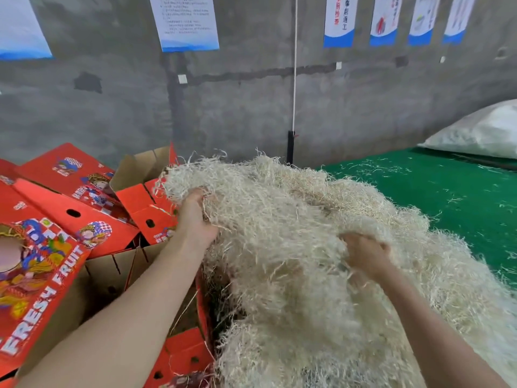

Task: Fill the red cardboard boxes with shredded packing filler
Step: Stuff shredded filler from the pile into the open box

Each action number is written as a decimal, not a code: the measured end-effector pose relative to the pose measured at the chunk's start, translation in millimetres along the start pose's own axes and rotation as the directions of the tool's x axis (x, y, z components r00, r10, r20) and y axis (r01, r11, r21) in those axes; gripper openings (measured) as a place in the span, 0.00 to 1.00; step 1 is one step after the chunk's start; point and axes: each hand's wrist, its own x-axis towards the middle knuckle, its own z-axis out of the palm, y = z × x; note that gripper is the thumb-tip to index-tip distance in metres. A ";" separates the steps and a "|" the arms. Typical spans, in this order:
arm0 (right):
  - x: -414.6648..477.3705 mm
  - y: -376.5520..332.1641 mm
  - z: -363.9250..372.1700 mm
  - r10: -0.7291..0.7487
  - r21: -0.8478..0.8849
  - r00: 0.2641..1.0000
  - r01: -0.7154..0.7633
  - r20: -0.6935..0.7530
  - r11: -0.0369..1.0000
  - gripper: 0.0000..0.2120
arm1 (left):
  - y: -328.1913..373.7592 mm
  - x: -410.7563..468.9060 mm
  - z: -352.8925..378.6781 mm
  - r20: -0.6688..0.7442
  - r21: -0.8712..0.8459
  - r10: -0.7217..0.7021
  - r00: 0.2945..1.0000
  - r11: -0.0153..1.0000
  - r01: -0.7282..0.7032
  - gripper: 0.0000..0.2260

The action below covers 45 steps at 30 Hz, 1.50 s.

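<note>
A big pale heap of shredded packing filler (pixel 293 247) covers the middle and right of the view. My left hand (pixel 194 217) grips a clump at the heap's upper left edge. My right hand (pixel 363 254) is sunk into the heap farther right, its fingers closed in the strands. Several red cardboard boxes (pixel 70 191) printed "FRESH FRUIT" lie piled at the left, some with brown flaps open. One open box (pixel 112 275) sits under my left forearm. Another red box (pixel 181 357) lies at the bottom, beside the heap.
A green mat (pixel 447 191) with scattered strands lies at the right. A white sack (pixel 481 133) rests on its far end. A grey concrete wall with posters (pixel 184 21) and a hanging white cord (pixel 294 79) stands behind.
</note>
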 end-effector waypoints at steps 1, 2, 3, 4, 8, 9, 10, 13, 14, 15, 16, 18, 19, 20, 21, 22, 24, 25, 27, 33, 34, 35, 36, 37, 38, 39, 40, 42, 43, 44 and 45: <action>-1.5 -8.8 -16.5 -0.076 0.018 0.997 0.075 0.022 0.997 0.24 | -3.7 -3.0 2.2 0.006 0.004 -0.026 1.000 1.000 0.026 0.11; -4.5 -18.2 -33.6 -0.155 0.044 0.987 0.154 0.041 0.987 0.30 | -6.9 -4.7 3.5 0.017 0.003 -0.044 0.999 0.999 0.044 0.10; -10.2 -29.7 -49.2 -0.207 0.062 0.978 0.204 0.036 0.977 0.37 | -8.8 -6.4 5.2 0.031 -0.004 -0.050 0.998 0.999 0.050 0.10; -15.4 -42.8 -59.9 -0.248 0.083 0.969 0.248 -0.010 0.965 0.47 | -9.3 -7.1 5.9 0.042 -0.013 -0.052 0.998 0.999 0.052 0.11; -26.8 -125.4 -50.9 -0.344 0.381 0.908 0.414 -0.240 0.826 0.69 | -13.7 -15.2 17.1 0.134 -0.051 -0.100 0.986 0.993 0.108 0.10; -25.9 -143.4 -39.7 -0.334 0.511 0.908 0.419 -0.254 0.751 0.68 | -14.9 -19.1 20.7 0.136 -0.049 -0.120 0.983 0.991 0.127 0.11; -24.3 -155.8 -27.9 -0.315 0.651 0.919 0.391 -0.238 0.650 0.65 | -14.3 -22.1 22.7 0.139 -0.042 -0.126 0.982 0.990 0.133 0.13; -11.5 -157.2 0.7 -0.237 0.832 0.967 0.206 -0.092 0.515 0.60 | -2.2 -19.7 20.8 0.179 -0.085 -0.065 0.982 0.993 0.081 0.12; -7.7 -151.5 9.1 -0.218 0.784 0.973 0.190 -0.071 0.592 0.55 | 2.3 -17.5 18.0 0.167 -0.083 -0.056 0.984 0.994 0.071 0.11; -4.2 -146.8 16.0 -0.196 0.711 0.977 0.193 -0.080 0.676 0.49 | 5.1 -16.2 16.1 0.153 -0.060 -0.054 0.987 0.996 0.064 0.11; -0.5 -142.6 22.2 -0.171 0.616 0.978 0.207 -0.118 0.760 0.43 | 6.2 -14.9 13.8 0.131 -0.033 -0.052 0.990 0.998 0.057 0.10; 7.5 -134.4 30.5 -0.141 0.377 0.961 0.225 -0.237 0.898 0.35 | 2.6 -14.1 11.1 0.088 -0.020 -0.050 0.995 0.998 0.052 0.09; 12.0 -127.7 33.1 -0.138 0.235 0.945 0.212 -0.296 0.949 0.32 | 0.8 -12.4 9.8 0.068 -0.025 -0.049 0.996 0.998 0.051 0.09; 16.4 -119.1 34.0 -0.134 0.114 0.929 0.183 -0.346 0.976 0.29 | -0.2 -10.3 9.2 0.055 -0.032 -0.039 0.998 0.999 0.041 0.10; 20.2 -108.8 33.8 -0.125 0.031 0.919 0.147 -0.375 0.989 0.27 | -1.3 -8.4 9.5 0.052 -0.032 -0.028 0.998 0.999 0.030 0.11; 22.8 -97.5 33.5 -0.111 -0.029 0.918 0.108 -0.381 0.994 0.25 | -2.9 -6.7 9.6 0.049 -0.013 -0.018 0.999 1.000 0.019 0.11; 25.2 -73.5 33.9 -0.091 -0.139 0.929 0.043 -0.359 0.989 0.25 | -10.1 -5.5 12.5 0.030 0.030 -0.021 0.999 0.999 0.020 0.10; 25.6 -62.5 34.0 -0.083 -0.175 0.941 0.025 -0.329 0.984 0.27 | -14.0 -6.2 15.0 0.019 0.033 -0.034 0.999 0.999 0.033 0.10; 23.8 -39.4 35.9 -0.058 -0.226 0.962 -0.004 -0.267 0.974 0.31 | -19.2 -5.0 17.4 -0.008 0.008 -0.051 0.999 0.999 0.051 0.09; 22.7 11.3 46.0 0.042 -0.350 0.991 -0.085 -0.130 0.933 0.33 | -2.2 1.3 13.4 -0.054 0.020 -0.037 0.998 0.999 0.039 0.07; 23.9 13.0 45.7 0.047 -0.335 0.993 -0.082 -0.109 0.939 0.34 | 0.6 -1.7 13.8 -0.065 0.031 -0.030 0.997 0.999 0.032 0.07; 25.6 14.3 46.0 0.046 -0.307 0.993 -0.077 -0.106 0.949 0.35 | 2.8 -3.9 14.8 -0.073 0.056 -0.006 0.997 0.998 0.010 0.08; 26.6 14.8 46.7 0.040 -0.271 0.993 -0.069 -0.112 0.960 0.37 | 4.5 -5.8 16.0 -0.072 0.068 0.022 0.997 0.998 -0.017 0.09; 25.7 13.8 47.6 0.037 -0.235 0.994 -0.061 -0.103 0.970 0.39 | 5.3 -6.3 15.1 -0.068 0.064 0.037 0.997 0.997 -0.033 0.10; 22.5 11.9 48.3 0.037 -0.206 0.996 -0.054 -0.083 0.977 0.40 | 6.2 -7.5 13.7 -0.061 0.047 0.041 0.997 0.998 -0.038 0.10; 20.4 9.3 47.8 0.027 -0.182 0.997 -0.039 -0.065 0.982 0.40 | 7.7 -7.4 11.7 -0.054 0.036 0.047 0.997 0.998 -0.045 0.10; 17.3 6.5 45.2 0.004 -0.161 0.999 -0.011 -0.043 0.987 0.40 | 9.9 -7.2 9.0 -0.043 0.021 0.060 0.997 0.998 -0.059 0.11; 11.4 -2.9 28.0 -0.090 -0.038 0.996 0.091 0.021 0.995 0.40 | 15.1 -6.3 5.0 -0.006 0.022 0.087 0.996 0.996 -0.087 0.11; 7.8 -9.7 12.1 -0.148 0.108 0.987 0.141 0.059 0.984 0.41 | 17.5 -5.3 4.9 0.023 0.026 0.093 0.995 0.995 -0.094 0.11; 2.1 -18.1 -6.9 -0.208 0.261 0.973 0.177 0.097 0.949 0.42 | 19.1 -6.2 6.5 0.056 0.023 0.089 0.994 0.996 -0.090 0.11; -5.1 -28.0 -26.3 -0.264 0.355 0.958 0.210 0.110 0.911 0.43 | 20.2 -6.6 8.8 0.082 0.019 0.080 0.993 0.996 -0.082 0.10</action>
